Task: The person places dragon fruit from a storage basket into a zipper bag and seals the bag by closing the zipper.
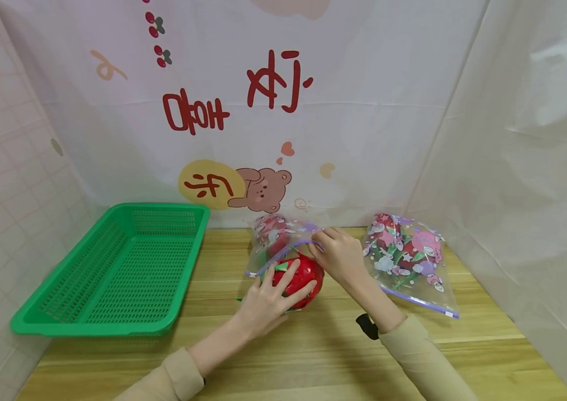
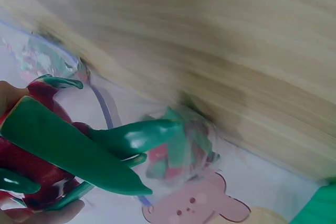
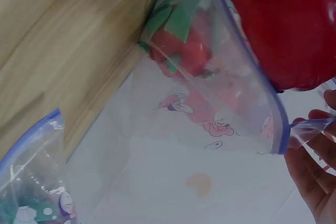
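Note:
My left hand (image 1: 265, 303) grips a red dragon fruit (image 1: 308, 275) with green leaf-like scales, fingers spread over its top. Those long green scales (image 2: 63, 145) stick out large in the left wrist view. Just behind the fruit, a clear zip bag (image 1: 268, 236) with a purple zip edge stands at the back of the table. My right hand (image 1: 341, 256) pinches that bag's edge at its right corner, and the mouth gapes beside the fruit. Through the plastic, another red-and-green fruit (image 3: 184, 51) shows inside the bag. The dragon fruit is at the mouth, outside the bag.
On the right lies a second printed zip bag (image 1: 409, 262) with red and green things inside. A green perforated basket (image 1: 95, 328) stands at the left, nothing in it. White printed cloth (image 1: 363, 145) hangs behind the wooden table (image 1: 283, 362) and along both sides.

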The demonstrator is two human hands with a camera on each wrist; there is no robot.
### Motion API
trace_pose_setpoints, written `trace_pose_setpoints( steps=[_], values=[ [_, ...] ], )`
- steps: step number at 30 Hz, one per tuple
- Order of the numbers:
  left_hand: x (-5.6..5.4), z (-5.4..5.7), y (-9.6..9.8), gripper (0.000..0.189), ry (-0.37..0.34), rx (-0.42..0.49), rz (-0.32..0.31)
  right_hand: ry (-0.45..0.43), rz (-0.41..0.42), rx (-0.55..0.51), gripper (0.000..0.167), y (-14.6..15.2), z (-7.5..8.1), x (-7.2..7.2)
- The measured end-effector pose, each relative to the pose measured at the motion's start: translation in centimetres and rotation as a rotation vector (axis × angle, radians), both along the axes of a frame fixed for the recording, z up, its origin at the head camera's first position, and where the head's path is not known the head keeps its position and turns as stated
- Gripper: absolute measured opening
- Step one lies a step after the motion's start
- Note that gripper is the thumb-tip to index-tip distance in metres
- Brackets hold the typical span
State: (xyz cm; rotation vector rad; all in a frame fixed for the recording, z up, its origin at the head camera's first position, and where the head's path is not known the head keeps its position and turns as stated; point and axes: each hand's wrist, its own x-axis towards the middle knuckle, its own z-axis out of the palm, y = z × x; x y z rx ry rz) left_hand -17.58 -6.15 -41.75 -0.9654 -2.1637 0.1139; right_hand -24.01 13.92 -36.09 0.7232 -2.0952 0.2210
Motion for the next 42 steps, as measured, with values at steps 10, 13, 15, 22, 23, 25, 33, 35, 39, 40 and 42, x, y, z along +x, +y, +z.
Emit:
trace_pose_setpoints(
  steps=[10, 13, 15, 22, 23, 25, 33, 35, 39, 40, 42],
  values=[
    [-0.2, 0.2, 0.3, 0.098, -0.047, 0.057, 0.085, -0.021, 0.036, 0.024, 0.015, 0.2, 0.2, 0.1],
    [-0.6, 0.5, 0.1, 0.100, -0.038, 0.095, 0.116, -0.054, 0.059, 0.020, 0.029, 1.0, -0.2, 0.4],
    [-0.7, 0.6, 0.0, 0.101, -0.039, 0.109, 0.136, -0.084, 0.067, 0.014, 0.036, 1.5, -0.5, 0.6],
    [-1.0, 0.4, 0.3, 0.099, -0.093, 0.109, 0.157, -0.187, 0.106, -0.024, 0.036, 2.0, -1.1, 1.7],
    [-1.1, 0.3, 0.4, 0.099, -0.091, 0.108, 0.154, -0.206, 0.122, -0.047, 0.035, 1.9, -1.1, 1.8],
    [-1.2, 0.2, 0.6, 0.099, -0.077, 0.098, 0.152, -0.239, 0.150, -0.098, 0.033, 1.8, -1.1, 1.9],
    [-1.8, -0.5, 1.7, 0.091, -0.031, -0.018, 0.144, -0.231, 0.111, -0.158, 0.023, 1.3, -0.5, 1.7],
    [-1.9, -0.7, 2.2, 0.086, -0.035, -0.047, 0.155, -0.214, 0.089, -0.141, 0.019, 1.2, -0.3, 1.6],
    [-1.9, -1.2, 3.0, 0.081, -0.033, -0.090, 0.187, -0.215, 0.073, -0.112, 0.010, 1.0, -0.1, 1.4],
    [-2.0, -1.4, 3.2, 0.080, -0.026, -0.095, 0.196, -0.219, 0.073, -0.109, 0.009, 1.0, -0.1, 1.4],
    [-2.1, -1.6, 3.5, 0.079, -0.022, -0.093, 0.215, -0.226, 0.074, -0.110, 0.007, 1.1, -0.2, 1.4]
  ],
)
